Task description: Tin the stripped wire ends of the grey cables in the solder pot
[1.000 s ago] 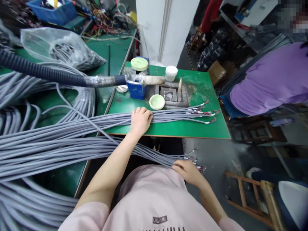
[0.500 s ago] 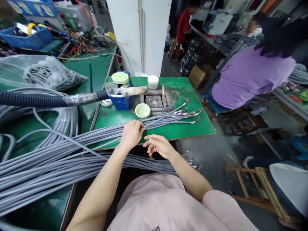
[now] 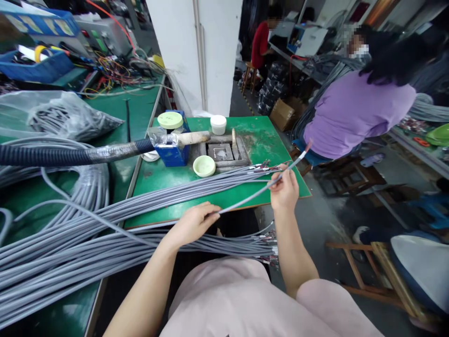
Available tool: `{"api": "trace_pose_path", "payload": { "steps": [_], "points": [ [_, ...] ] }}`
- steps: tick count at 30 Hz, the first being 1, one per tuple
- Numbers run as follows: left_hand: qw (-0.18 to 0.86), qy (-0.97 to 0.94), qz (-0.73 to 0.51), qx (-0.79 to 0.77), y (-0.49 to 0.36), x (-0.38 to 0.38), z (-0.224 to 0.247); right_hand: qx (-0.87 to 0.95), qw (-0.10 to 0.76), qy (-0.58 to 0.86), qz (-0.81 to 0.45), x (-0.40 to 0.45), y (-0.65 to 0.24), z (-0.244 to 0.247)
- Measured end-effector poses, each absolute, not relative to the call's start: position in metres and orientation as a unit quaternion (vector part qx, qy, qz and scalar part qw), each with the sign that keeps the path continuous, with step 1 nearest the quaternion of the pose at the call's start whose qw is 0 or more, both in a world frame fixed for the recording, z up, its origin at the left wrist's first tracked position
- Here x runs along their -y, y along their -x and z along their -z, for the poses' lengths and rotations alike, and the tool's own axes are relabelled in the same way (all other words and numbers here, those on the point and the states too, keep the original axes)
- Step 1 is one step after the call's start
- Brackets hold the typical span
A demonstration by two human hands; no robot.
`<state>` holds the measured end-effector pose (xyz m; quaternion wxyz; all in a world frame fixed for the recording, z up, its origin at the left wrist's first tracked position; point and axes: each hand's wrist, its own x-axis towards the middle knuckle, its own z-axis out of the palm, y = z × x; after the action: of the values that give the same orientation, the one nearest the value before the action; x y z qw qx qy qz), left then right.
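A single grey cable (image 3: 245, 200) stretches between my two hands, rising toward the right. Near its tip my right hand (image 3: 285, 189) is closed around it, and a white band with reddish wires sticks out past the fingers. My left hand (image 3: 196, 222) pinches the same cable further back, by the table's front edge. Behind it a bundle of grey cables (image 3: 196, 187) lies on the green table, stripped ends to the right. Below my hands runs another grey cable bundle (image 3: 217, 244), its wire ends hanging over the edge.
On the green table (image 3: 157, 206) are a square metal pot (image 3: 220, 152) in a frame, a pale green dish (image 3: 204, 166), a white tub (image 3: 218, 124) and a blue box (image 3: 171, 157) beside a ribbed hose (image 3: 77, 154). A person in purple (image 3: 358, 112) sits at right.
My right hand has moved right and up and now grips a cable end. My left hand has come down toward the edge, and one cable is lifted away from the upper bundle.
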<state>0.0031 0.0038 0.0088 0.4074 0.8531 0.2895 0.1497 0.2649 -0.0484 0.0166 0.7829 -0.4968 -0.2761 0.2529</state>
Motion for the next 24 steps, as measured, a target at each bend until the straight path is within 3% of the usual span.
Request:
{"api": "trace_pose_path", "payload": {
  "steps": [3,7,11,15,19,24],
  "points": [
    [0.479,-0.824,-0.144,-0.266,-0.011,0.005,-0.008,0.384,0.678,0.560,-0.282,0.083,-0.254,-0.017],
    [0.597,-0.709,-0.233,-0.296,-0.027,0.015,-0.012,0.509,0.508,0.599,-0.354,0.121,-0.228,-0.014],
    [0.714,-0.557,-0.308,-0.290,-0.042,0.021,-0.016,0.584,0.414,0.576,-0.395,0.136,-0.209,-0.010],
    [0.759,-0.483,-0.329,-0.287,-0.052,0.030,-0.018,0.618,0.378,0.570,-0.388,0.136,-0.201,-0.008],
    [0.776,-0.462,-0.332,-0.274,-0.057,0.039,-0.018,0.620,0.399,0.587,-0.334,0.132,-0.201,-0.009],
    [0.767,-0.396,-0.400,-0.309,-0.056,0.036,-0.013,0.602,0.416,0.573,-0.371,0.131,-0.199,-0.003]
  ]
}}
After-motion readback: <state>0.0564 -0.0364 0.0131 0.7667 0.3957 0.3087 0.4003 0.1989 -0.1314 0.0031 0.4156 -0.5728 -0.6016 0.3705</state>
